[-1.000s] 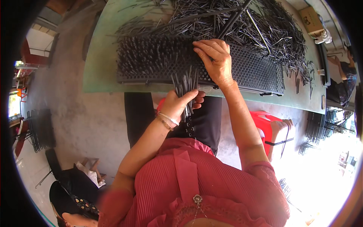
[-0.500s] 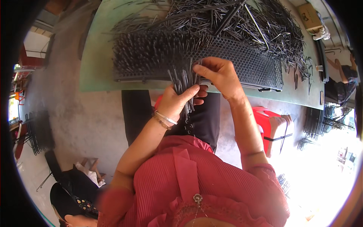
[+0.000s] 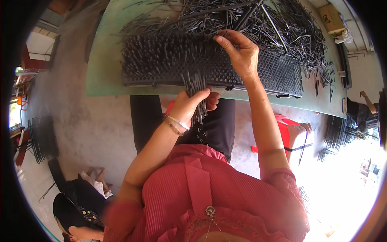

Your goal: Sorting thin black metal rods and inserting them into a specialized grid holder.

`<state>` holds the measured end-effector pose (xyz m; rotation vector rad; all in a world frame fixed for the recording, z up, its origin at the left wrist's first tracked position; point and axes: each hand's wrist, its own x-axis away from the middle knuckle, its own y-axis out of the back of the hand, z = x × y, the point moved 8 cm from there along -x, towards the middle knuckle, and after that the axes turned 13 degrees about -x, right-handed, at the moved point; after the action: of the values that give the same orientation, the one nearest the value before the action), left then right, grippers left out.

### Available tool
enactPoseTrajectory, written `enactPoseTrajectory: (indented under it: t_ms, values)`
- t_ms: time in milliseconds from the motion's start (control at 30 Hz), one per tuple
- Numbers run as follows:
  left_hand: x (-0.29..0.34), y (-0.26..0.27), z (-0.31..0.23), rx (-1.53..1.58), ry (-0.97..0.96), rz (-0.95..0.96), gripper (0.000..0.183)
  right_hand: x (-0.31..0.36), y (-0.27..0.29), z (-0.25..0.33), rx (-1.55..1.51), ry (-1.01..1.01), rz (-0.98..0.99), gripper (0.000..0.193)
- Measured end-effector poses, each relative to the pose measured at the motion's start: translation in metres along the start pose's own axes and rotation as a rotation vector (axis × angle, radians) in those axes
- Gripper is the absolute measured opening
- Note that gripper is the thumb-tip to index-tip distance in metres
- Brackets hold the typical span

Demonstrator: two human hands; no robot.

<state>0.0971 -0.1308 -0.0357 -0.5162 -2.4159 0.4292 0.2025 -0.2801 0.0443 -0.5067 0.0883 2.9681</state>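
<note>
My left hand (image 3: 193,105), a beaded and a pale bracelet on its wrist, is closed round a bundle of thin dark strips (image 3: 195,82) at the table's near edge. My right hand (image 3: 242,52) reaches over a long black rack (image 3: 278,72) full of small round holes. Its thumb and fingertips pinch together near the rack's far edge; what lies between them is too small to make out against the dark background. Many upright strips (image 3: 157,50) stand close together in the rack's left part, while the holes toward the right end show bare.
A large loose heap of strips (image 3: 302,32) covers the green table (image 3: 98,68) behind the rack, with dark rods (image 3: 244,18) across it. A red object (image 3: 284,121) stands below on the right. Other people are at the lower left (image 3: 74,209) and far right (image 3: 363,113).
My right hand has moved from the bundle up and away to the rack's far side. The left hand keeps its hold on the bundle, nearly in place.
</note>
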Motion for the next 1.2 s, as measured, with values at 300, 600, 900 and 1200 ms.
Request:
enactPoseTrajectory:
  t_ms: [300,600,900,1200]
  values:
    - [0.004,0.0,0.001,0.016,0.045,0.014,0.024,0.002,0.009,0.003,0.069,0.012,-0.04,0.021]
    - [0.001,0.001,-0.001,0.014,-0.016,0.053,0.024,0.016,0.011,0.004,0.081,0.093,-0.123,0.02]
    - [0.001,0.006,0.007,0.013,-0.032,0.049,0.025,0.017,0.011,0.0,0.009,0.015,-0.111,0.017]
    - [0.004,0.001,0.006,0.03,0.073,0.085,0.025,0.022,0.012,-0.016,-0.042,-0.055,-0.121,0.017]
